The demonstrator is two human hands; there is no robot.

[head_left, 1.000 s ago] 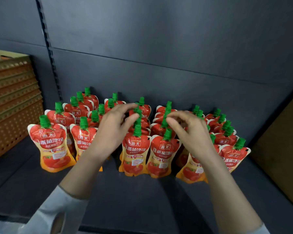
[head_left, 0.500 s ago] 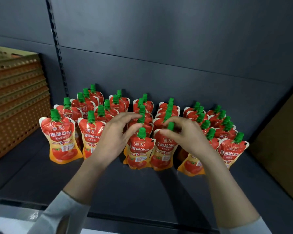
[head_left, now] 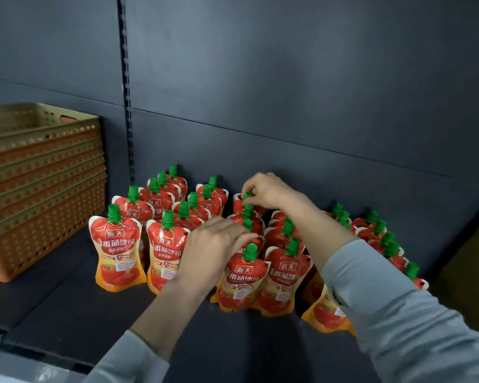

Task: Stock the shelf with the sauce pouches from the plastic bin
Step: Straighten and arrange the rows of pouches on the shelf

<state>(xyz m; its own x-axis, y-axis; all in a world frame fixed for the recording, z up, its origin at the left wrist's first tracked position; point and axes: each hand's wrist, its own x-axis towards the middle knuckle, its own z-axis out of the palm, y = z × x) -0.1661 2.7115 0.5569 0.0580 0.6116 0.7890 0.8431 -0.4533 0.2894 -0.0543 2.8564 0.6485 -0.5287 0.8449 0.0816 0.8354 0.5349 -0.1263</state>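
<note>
Red sauce pouches [head_left: 116, 252] upright in rows on shelf [head_left: 94, 313] | right hand [head_left: 266, 190] pinches rear pouch cap [head_left: 246, 195] | left hand [head_left: 213, 244] flat, loose, fingers resting against mid-row pouches | orange bins [head_left: 39, 189] stacked at left

Printed in white on the red front of each standing sauce pouch [head_left: 117, 252]: brand mark 海天 in a small frame, then large characters 番茄沙司 below. Smaller lines of print underneath too small to read.
</note>
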